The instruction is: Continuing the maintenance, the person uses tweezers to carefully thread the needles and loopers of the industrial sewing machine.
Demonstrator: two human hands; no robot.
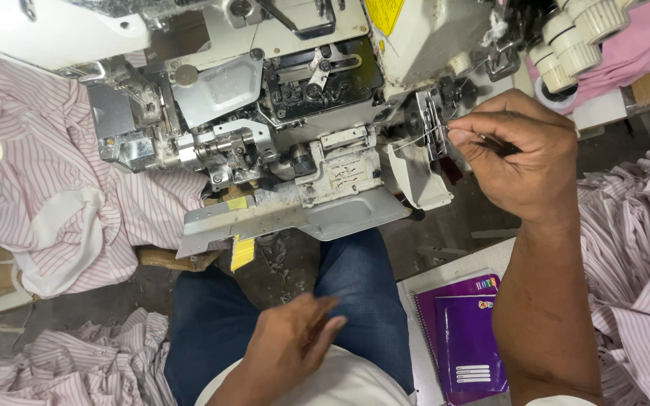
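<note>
Several heaps of pink-and-white striped cloth (62, 203) crowd a grey concrete floor (445, 233) around a white and steel industrial sewing machine (280, 128), its covers swung open. Over blue-jeaned legs (355, 293) the left hand (295, 342) hangs loosely open, holding nothing. A purple spiral notebook (464, 338) lies just right. The right hand (524, 154) pinches a thin pale thread (423, 139) beside the machine's right end; its fingertips hide the grip.

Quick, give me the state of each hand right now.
Left hand: open, fingers loose, holding nothing, over the lap.
Right hand: fingers pinched shut on a thin thread at the side of the sewing machine.
</note>
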